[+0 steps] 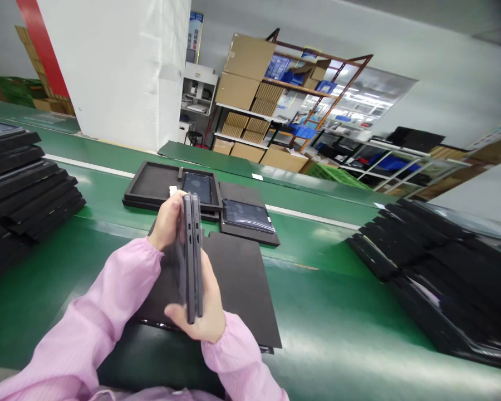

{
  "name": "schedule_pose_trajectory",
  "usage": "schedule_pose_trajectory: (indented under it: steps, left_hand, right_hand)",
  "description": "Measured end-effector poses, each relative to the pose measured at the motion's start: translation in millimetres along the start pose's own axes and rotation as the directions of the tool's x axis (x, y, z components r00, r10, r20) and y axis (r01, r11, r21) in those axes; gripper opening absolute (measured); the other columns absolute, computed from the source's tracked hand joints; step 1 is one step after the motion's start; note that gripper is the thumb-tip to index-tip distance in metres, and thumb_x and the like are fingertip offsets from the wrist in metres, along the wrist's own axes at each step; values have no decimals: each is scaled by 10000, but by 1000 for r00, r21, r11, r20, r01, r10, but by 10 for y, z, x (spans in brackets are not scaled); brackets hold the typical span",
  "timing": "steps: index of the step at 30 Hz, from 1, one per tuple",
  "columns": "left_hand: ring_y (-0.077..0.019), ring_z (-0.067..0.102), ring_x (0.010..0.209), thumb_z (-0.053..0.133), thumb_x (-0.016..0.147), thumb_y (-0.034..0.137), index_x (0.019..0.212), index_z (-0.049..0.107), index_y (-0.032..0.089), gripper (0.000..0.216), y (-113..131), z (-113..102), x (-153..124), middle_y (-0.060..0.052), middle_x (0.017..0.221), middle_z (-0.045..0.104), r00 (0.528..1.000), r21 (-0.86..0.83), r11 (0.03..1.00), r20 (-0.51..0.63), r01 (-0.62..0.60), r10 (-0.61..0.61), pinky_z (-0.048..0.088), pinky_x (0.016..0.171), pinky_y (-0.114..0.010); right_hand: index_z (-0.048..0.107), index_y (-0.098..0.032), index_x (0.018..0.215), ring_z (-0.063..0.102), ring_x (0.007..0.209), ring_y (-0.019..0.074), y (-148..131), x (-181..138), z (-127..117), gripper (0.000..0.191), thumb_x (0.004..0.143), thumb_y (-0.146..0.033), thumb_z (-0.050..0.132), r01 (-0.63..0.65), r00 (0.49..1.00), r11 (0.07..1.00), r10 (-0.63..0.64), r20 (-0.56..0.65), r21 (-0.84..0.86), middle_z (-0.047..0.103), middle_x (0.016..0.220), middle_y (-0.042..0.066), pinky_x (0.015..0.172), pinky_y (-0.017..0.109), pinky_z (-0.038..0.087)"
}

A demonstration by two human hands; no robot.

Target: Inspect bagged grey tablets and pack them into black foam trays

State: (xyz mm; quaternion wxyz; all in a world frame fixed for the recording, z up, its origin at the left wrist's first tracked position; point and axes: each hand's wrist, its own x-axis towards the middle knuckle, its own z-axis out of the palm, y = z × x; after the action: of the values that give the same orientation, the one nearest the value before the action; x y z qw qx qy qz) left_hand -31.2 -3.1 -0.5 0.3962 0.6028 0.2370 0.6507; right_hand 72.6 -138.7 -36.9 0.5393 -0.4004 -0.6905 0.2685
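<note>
Two slim dark grey tablets point(193, 256) are held upright and pressed side by side, with their port edges facing me. My left hand point(169, 220) grips the pair at the far upper end, its fingers partly hidden behind them. Around the nearer lower end, my right hand point(206, 306) is wrapped, thumb on the left side and fingers along the right. Below both hands lies a flat black foam sheet point(242, 284) with a shiny film edge showing underneath. Just beyond is a black foam tray point(150, 186) with a dark tablet in its right compartment. Another film-covered tablet point(250, 215) rests on a foam piece.
Tall stacks of black foam trays stand on the green bench point(325, 301), one stack point(29, 184) at left and another point(455, 278) at right. A white pillar point(117, 67) rises behind the bench. Farther back, a rack holds cardboard boxes point(250, 55) and blue bins.
</note>
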Motion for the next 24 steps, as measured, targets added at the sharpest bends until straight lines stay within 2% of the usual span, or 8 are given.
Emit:
schedule_pose_trajectory:
  steps: [3, 6, 9, 14, 19, 24]
  left_hand:
    - [-199, 475, 727, 409, 802, 828, 715, 535, 202, 645, -45, 52, 90, -41, 732, 528, 987, -63, 998, 159, 23, -13, 393, 714, -325]
    - [-187, 457, 694, 399, 819, 816, 729, 541, 193, 645, -37, 99, 72, -38, 722, 516, 976, -61, 998, 217, 2, 11, 373, 656, -315]
    - [-179, 433, 663, 396, 821, 814, 729, 537, 195, 641, -39, 112, 53, -34, 705, 500, 978, -42, 999, 207, 4, 5, 359, 628, -313]
    - [-183, 454, 708, 463, 818, 781, 676, 493, 203, 596, -92, 99, 99, -31, 713, 495, 987, -121, 992, 161, 20, 0, 384, 702, -316]
    - [-173, 430, 693, 411, 769, 857, 672, 478, 202, 666, -96, 97, 126, -24, 716, 472, 989, -81, 996, 147, 46, -34, 386, 706, -320]
    - [-172, 446, 700, 424, 777, 840, 673, 444, 205, 644, -109, 104, 125, -26, 723, 488, 988, -98, 993, 147, 59, -44, 401, 714, -315]
  right_hand:
    - [357, -171, 1520, 334, 1461, 387, -162, -3, -143, 1026, 715, -718, 684, 82, 994, 995, -86, 69, 62, 354, 1582, 166, 1197, 557, 299]
    - [358, -202, 1533, 350, 1461, 352, -273, -12, -255, 855, 845, -653, 590, 44, 997, 991, -51, 57, 122, 348, 1595, 127, 1173, 518, 362]
    - [431, -244, 1502, 421, 1424, 315, -309, 6, -284, 672, 902, -495, 597, -17, 1000, 988, 16, 10, 155, 433, 1550, 100, 1112, 467, 456]
    - [510, -291, 1450, 439, 1418, 301, -270, 80, -262, 557, 920, -438, 596, -33, 999, 969, 35, -4, 244, 478, 1526, 63, 1039, 432, 531]
    - [525, -297, 1437, 465, 1401, 292, -227, 119, -251, 507, 950, -436, 559, -8, 999, 973, 16, -34, 230, 513, 1500, 55, 1016, 418, 552]
    - [525, -346, 1428, 465, 1404, 257, -209, 117, -256, 467, 963, -380, 552, 12, 999, 968, 0, -49, 250, 523, 1493, 9, 1047, 392, 531]
